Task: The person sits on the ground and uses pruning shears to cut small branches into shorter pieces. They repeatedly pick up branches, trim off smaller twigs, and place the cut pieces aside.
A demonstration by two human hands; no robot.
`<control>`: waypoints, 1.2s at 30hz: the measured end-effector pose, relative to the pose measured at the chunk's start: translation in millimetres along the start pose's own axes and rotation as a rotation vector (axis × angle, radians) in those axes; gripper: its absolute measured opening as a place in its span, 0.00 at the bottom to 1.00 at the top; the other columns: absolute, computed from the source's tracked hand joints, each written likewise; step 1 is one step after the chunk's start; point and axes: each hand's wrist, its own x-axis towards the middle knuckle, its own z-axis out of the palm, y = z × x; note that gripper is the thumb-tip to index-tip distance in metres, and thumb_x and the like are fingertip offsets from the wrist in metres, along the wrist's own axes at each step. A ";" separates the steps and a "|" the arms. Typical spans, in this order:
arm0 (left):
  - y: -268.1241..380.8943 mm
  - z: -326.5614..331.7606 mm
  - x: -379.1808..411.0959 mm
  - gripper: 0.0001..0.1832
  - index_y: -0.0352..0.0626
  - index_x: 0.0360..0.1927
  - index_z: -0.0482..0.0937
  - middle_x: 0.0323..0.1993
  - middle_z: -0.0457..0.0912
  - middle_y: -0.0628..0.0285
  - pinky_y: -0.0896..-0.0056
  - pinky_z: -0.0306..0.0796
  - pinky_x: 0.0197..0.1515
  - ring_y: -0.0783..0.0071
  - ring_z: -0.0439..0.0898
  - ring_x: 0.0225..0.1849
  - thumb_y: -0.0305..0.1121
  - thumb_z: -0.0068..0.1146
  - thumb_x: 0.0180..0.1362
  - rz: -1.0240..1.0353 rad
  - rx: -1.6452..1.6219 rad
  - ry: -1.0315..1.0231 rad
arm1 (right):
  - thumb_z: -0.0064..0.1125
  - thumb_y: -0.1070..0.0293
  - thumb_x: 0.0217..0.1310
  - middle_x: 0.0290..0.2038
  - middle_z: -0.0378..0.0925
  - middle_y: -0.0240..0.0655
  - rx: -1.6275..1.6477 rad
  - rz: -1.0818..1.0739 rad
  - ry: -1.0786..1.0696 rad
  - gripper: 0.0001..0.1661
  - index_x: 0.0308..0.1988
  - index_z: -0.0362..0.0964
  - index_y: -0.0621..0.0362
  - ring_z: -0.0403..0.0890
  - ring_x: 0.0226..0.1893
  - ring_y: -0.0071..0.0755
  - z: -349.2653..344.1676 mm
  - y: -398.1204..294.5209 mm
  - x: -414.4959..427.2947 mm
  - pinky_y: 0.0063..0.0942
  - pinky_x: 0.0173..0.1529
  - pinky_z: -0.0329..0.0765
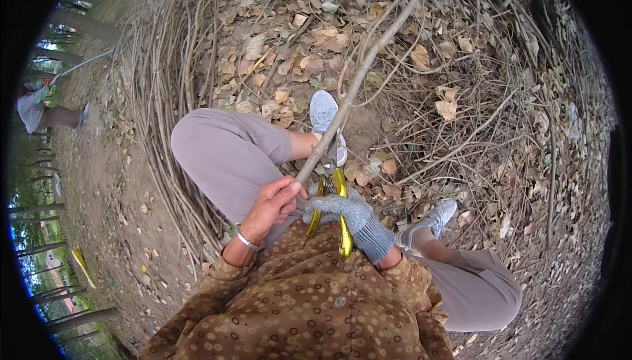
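My bare left hand [275,203] pinches the near end of a long grey-brown branch [356,81], which slants up and away to the right. In a grey knitted glove, my right hand [348,210] grips pruning shears [341,187] with yellow handles. The handles are spread, and a coil spring shows between them. The blades point away from me beside the branch; their tips are partly hidden by it, so I cannot tell whether they touch it. Thin side twigs [390,76] fork off the branch farther up.
A long bundle of cut sticks [163,113] lies to my left. Tangled twigs [459,138] cover the ground at right, with more brush [558,24] beyond. Dry leaves [323,39] lie ahead. At far left another person [42,108] holds a long pole [86,61] among trees.
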 end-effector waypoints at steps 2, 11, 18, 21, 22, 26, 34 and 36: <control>0.7 1.5 1.6 0.16 0.42 0.36 0.76 0.15 0.56 0.79 0.85 0.42 0.16 0.91 0.50 0.16 0.43 0.47 0.70 -0.008 -0.009 0.003 | 0.66 0.60 0.57 0.28 0.80 0.31 -0.002 -0.073 0.060 0.17 0.41 0.75 0.61 0.79 0.27 0.23 8.9 -5.9 -8.3 0.23 0.35 0.75; 11.9 28.7 21.4 0.15 0.42 0.36 0.75 0.14 0.58 0.77 0.86 0.44 0.15 0.91 0.50 0.14 0.43 0.47 0.69 -0.015 -0.019 -0.054 | 0.63 0.62 0.58 0.27 0.76 0.33 -0.221 -0.339 0.227 0.15 0.40 0.72 0.61 0.77 0.28 0.26 -6.5 -7.2 -19.2 0.24 0.34 0.74; 28.8 14.5 20.6 0.14 0.43 0.36 0.76 0.14 0.58 0.79 0.87 0.43 0.14 0.92 0.50 0.14 0.43 0.48 0.69 0.015 0.085 0.029 | 0.60 0.60 0.55 0.25 0.77 0.41 -0.627 -0.416 0.795 0.19 0.40 0.66 0.61 0.78 0.24 0.39 -83.0 15.2 18.1 0.35 0.29 0.75; 37.1 0.8 5.8 0.14 0.43 0.36 0.76 0.15 0.58 0.80 0.86 0.43 0.15 0.92 0.50 0.15 0.42 0.47 0.69 0.015 0.128 0.058 | 0.59 0.56 0.53 0.28 0.78 0.50 -1.161 -0.095 0.849 0.26 0.43 0.64 0.64 0.81 0.27 0.54 -109.6 4.2 54.0 0.46 0.32 0.77; 40.5 -1.2 3.2 0.14 0.43 0.36 0.76 0.15 0.57 0.80 0.86 0.44 0.16 0.92 0.51 0.15 0.42 0.48 0.69 0.006 0.138 0.049 | 0.60 0.58 0.50 0.28 0.79 0.49 -1.274 -0.179 0.865 0.25 0.43 0.65 0.64 0.82 0.28 0.54 -128.4 23.4 73.9 0.46 0.32 0.77; 42.1 1.9 -11.2 0.14 0.44 0.33 0.74 0.15 0.58 0.79 0.84 0.45 0.16 0.91 0.52 0.15 0.43 0.49 0.68 0.080 0.174 0.106 | 0.57 0.60 0.52 0.33 0.81 0.50 -1.463 -0.080 0.724 0.20 0.42 0.68 0.61 0.83 0.36 0.56 -136.9 43.9 100.4 0.46 0.40 0.78; 35.8 -1.2 -47.8 0.15 0.42 0.30 0.70 0.13 0.60 0.75 0.84 0.45 0.14 0.89 0.54 0.13 0.41 0.47 0.69 0.247 0.003 0.112 | 0.61 0.49 0.47 0.40 0.78 0.58 -0.866 -0.202 0.998 0.30 0.43 0.67 0.62 0.79 0.45 0.60 -129.7 -35.5 62.6 0.48 0.49 0.74; 35.7 -3.8 -51.7 0.15 0.41 0.30 0.70 0.13 0.60 0.74 0.84 0.45 0.14 0.89 0.53 0.12 0.41 0.47 0.69 0.288 -0.036 0.085 | 0.64 0.55 0.48 0.32 0.80 0.48 -0.529 -0.389 0.973 0.24 0.38 0.70 0.63 0.82 0.33 0.46 -143.5 -74.2 42.1 0.40 0.37 0.77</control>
